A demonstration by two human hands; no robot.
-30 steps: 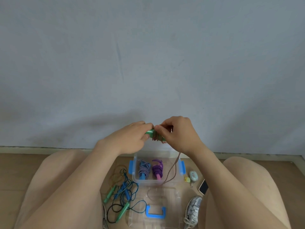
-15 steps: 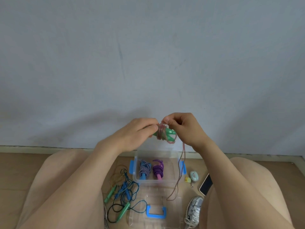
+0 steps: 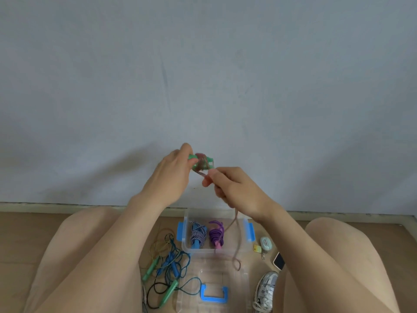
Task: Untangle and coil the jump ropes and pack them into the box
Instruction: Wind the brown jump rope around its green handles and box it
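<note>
- Since half a second ago, our right grip (image 3: 234, 188) has swung from beside the green handles (image 3: 192, 157) down to their 5 o'clock, carrying the rope round for another turn. The bundle has risen a little toward 11 o'clock.
- Our left grip (image 3: 173, 170) is clamped on the handles' left end, holding them level so the wraps stack across both.
- Thumb and forefinger of our right grip pinch the pinkish-brown rope (image 3: 201, 163) just beside the bundle, which keeps the turn taut.
- From under that palm the loose rope hangs toward 6 o'clock, past the box (image 3: 186, 245), with its end over the clear lid (image 3: 196, 274). We judge a few turns remain.
- On the floor at 6 o'clock of our hands the box stands open. A striped coil (image 3: 198, 233) and a purple coil (image 3: 216, 234) sit side by side in its left part, which leaves room on the right for this one.
- At the box's 8 o'clock, the tangled ropes (image 3: 169, 267) wait on the floor.
</note>
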